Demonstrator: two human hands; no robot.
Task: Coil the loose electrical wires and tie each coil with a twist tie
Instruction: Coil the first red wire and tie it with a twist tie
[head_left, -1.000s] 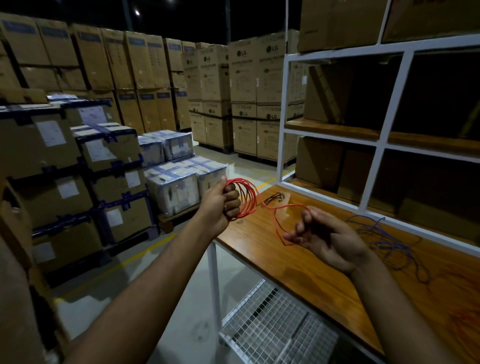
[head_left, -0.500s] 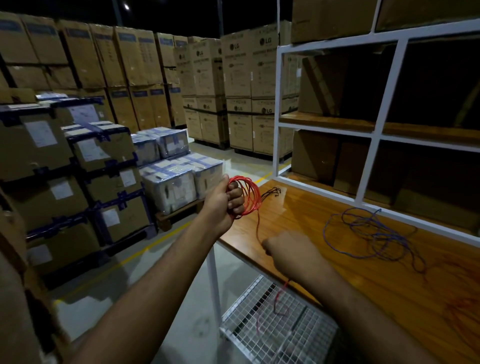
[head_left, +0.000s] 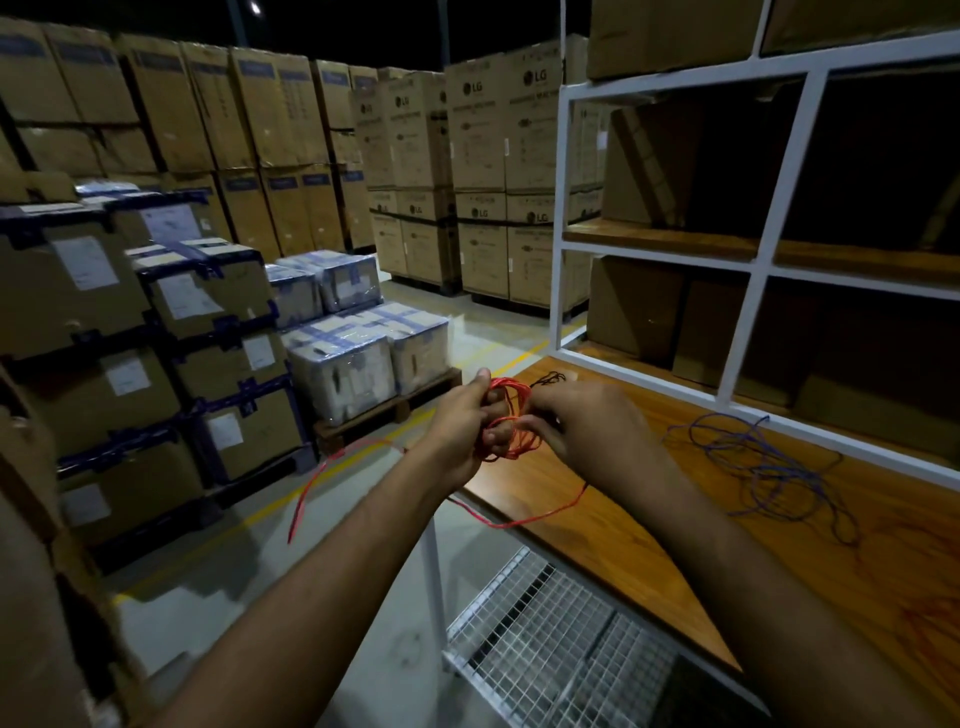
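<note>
Red wire (head_left: 511, 423) looped in a small coil, tail trailing loose.

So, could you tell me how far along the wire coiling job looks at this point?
Done: nothing is tied yet. In hand: the left hand grips a red wire coil with several loops, the right hand is at it, and a red tail hangs loose. Left: finishing and tying the red coil, then the blue wire, tangled on the wooden table.

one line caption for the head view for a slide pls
Both hands, left hand and right hand, wind a red wire into a coil over the wooden table; blue wire lies loose.
</note>
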